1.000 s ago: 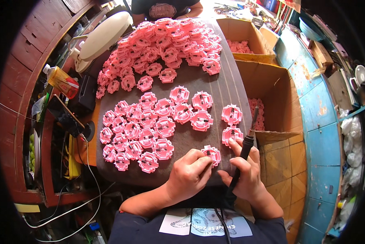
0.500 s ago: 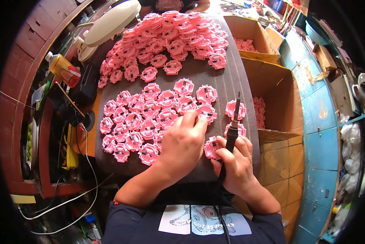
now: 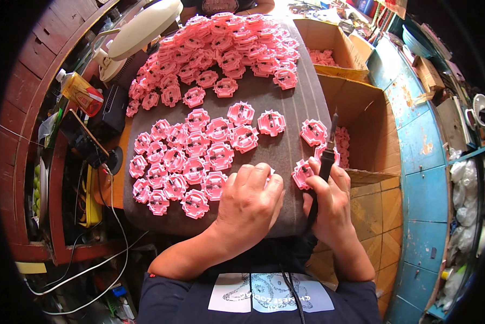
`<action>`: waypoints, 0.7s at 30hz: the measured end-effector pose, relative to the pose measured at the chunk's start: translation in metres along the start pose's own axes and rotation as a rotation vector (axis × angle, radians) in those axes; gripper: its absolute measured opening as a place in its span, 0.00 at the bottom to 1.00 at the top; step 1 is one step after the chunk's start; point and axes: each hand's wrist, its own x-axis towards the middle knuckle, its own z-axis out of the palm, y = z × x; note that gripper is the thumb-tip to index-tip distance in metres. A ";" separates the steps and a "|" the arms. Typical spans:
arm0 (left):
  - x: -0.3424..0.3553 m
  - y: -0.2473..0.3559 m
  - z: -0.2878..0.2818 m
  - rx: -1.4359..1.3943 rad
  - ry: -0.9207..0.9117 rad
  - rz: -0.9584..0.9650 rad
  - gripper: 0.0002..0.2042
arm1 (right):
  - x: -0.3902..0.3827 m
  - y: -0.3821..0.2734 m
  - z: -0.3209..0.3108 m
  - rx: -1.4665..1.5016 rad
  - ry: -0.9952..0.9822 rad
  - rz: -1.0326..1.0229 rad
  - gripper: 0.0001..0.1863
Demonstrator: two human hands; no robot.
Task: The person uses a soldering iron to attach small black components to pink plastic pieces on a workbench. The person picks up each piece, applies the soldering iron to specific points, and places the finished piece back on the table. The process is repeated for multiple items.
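Observation:
A soldering iron with a dark handle and thin tip stands tip-up in my right hand, its fingers wrapped round the handle. Beside those fingers lies a pink plastic part; whether they touch it is unclear. Two more pink parts, one of them a notched round piece, sit just beyond. My left hand is closed, fingertips down, over another pink part, mostly hidden beneath them. To its left spread several pink parts with small dark pieces across their middles.
A heap of similar pink parts covers the far end of the dark table. Cardboard boxes holding pink parts stand at right. A lamp, a bottle and a phone are at left. Someone sits opposite.
My left hand has drawn back toward me with a pink part from the group's right end. My right hand and the soldering iron have shifted right, the tip leaning further right.

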 end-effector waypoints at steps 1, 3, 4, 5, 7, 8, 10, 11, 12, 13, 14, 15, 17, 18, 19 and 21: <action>0.001 -0.003 -0.003 -0.006 -0.017 0.026 0.15 | -0.003 -0.003 -0.002 -0.002 0.023 0.001 0.21; 0.000 -0.008 -0.007 -0.018 -0.056 0.074 0.18 | -0.005 -0.004 -0.002 0.009 0.068 -0.001 0.21; -0.004 -0.010 -0.004 0.013 -0.110 0.082 0.23 | -0.007 -0.004 0.000 0.022 0.090 -0.003 0.21; -0.007 -0.008 -0.004 -0.010 -0.123 0.055 0.23 | -0.008 -0.003 0.000 0.035 0.112 -0.005 0.21; -0.013 -0.002 -0.005 -0.056 -0.161 -0.005 0.23 | -0.007 -0.007 -0.002 0.069 0.119 -0.035 0.23; -0.013 0.001 -0.008 -0.085 -0.180 -0.018 0.27 | -0.008 -0.007 -0.003 0.105 0.115 -0.051 0.24; -0.020 0.003 -0.005 -0.144 -0.160 -0.036 0.31 | -0.010 -0.012 -0.004 0.186 0.087 -0.076 0.25; -0.023 0.004 -0.003 -0.173 -0.150 -0.045 0.33 | -0.014 -0.015 -0.002 0.211 0.073 -0.069 0.26; -0.026 0.004 -0.005 -0.175 -0.156 -0.047 0.38 | -0.019 -0.015 -0.001 0.230 0.063 -0.067 0.26; -0.029 0.003 -0.005 -0.187 -0.138 -0.041 0.38 | -0.024 -0.015 0.001 0.250 0.054 -0.065 0.26; -0.034 0.002 -0.004 -0.199 -0.121 -0.035 0.38 | -0.027 -0.016 0.004 0.261 0.068 -0.072 0.26; -0.038 0.001 -0.003 -0.209 -0.101 -0.031 0.39 | -0.029 -0.018 0.007 0.273 0.082 -0.081 0.26; -0.042 -0.006 0.004 -0.287 -0.043 0.021 0.35 | -0.031 -0.022 0.010 0.266 0.062 -0.100 0.27; -0.042 -0.009 0.005 -0.311 -0.037 0.046 0.33 | -0.028 -0.024 0.009 0.243 0.029 -0.111 0.28; -0.041 -0.010 0.006 -0.335 -0.031 0.071 0.32 | -0.027 -0.025 0.009 0.221 -0.004 -0.122 0.30; -0.039 -0.009 0.004 -0.350 -0.037 0.051 0.28 | -0.024 -0.027 0.013 0.199 0.010 -0.137 0.31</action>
